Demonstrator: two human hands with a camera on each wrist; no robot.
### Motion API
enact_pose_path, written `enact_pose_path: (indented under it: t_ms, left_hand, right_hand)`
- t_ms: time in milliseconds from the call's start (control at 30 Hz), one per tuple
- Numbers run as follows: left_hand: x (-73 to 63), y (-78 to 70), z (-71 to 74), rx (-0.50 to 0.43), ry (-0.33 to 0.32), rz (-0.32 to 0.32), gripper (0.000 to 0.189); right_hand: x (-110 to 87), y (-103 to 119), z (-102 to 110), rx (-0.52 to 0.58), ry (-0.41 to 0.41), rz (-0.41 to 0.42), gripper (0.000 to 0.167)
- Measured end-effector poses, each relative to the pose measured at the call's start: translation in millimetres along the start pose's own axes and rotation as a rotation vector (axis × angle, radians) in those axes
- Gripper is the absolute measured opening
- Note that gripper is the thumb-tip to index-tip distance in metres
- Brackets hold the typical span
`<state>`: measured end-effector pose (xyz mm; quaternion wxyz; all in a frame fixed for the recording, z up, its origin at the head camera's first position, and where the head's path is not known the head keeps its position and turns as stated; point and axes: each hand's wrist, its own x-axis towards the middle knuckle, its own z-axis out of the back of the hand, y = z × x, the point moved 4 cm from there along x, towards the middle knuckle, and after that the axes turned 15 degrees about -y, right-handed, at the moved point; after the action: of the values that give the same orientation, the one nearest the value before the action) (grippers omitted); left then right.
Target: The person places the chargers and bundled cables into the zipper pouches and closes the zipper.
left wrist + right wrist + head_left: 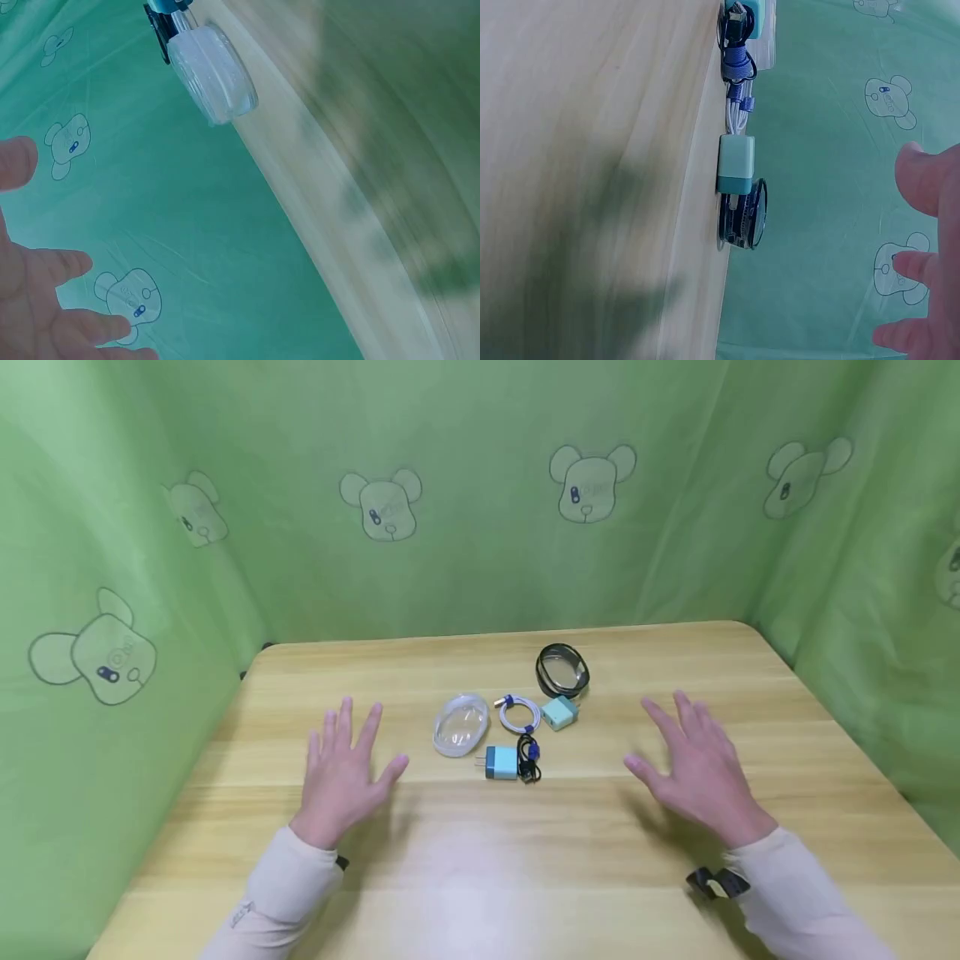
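Note:
My left hand (341, 777) hovers over the table's left half, fingers spread and holding nothing. On the other side my right hand (701, 768) is also spread, palm down, with nothing in it. Between them lies a group of small things. A clear round case with a whitish rim (461, 725) is nearest the left hand. Beside it are a coiled white cable (519, 715) with blue ties and a blue charger plug (501, 762). A bundled black cable (528, 760) touches that plug. Nearest the right hand sit a mint charger plug (560, 712) and a black-rimmed round case (562, 671).
The wooden table (465, 860) has rounded far corners. Green curtains (480, 577) printed with bear heads hang around its back and sides. Dark wrist straps show at both sleeves, with a black device (717, 883) at the right one.

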<state>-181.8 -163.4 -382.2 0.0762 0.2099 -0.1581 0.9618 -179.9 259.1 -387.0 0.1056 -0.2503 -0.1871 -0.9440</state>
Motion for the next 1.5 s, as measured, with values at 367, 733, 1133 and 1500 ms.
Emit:
enact_pose_path:
  t_ms: [367,733,1133,1500]
  left_hand:
    - [13.5,-8.5,-15.1,-0.198,0.087,-0.028,0.08]
    - [37.2,-15.8,-44.7,-0.32,0.281,-0.128,0.076]
    - [63.5,-17.3,-60.9,-0.306,0.357,-0.179,0.089]
    - [78.7,-20.5,-81.6,-0.316,0.44,-0.156,0.102]
  right_hand:
    - [12.8,3,-15,0.107,-0.035,0.054,0.07]
    - [25.7,9,-32,0.169,0.117,0.006,0.068]
    - [36.2,20,-56,0.243,0.178,0.039,0.063]
    - [41.6,33,-73,0.284,0.224,0.044,0.062]
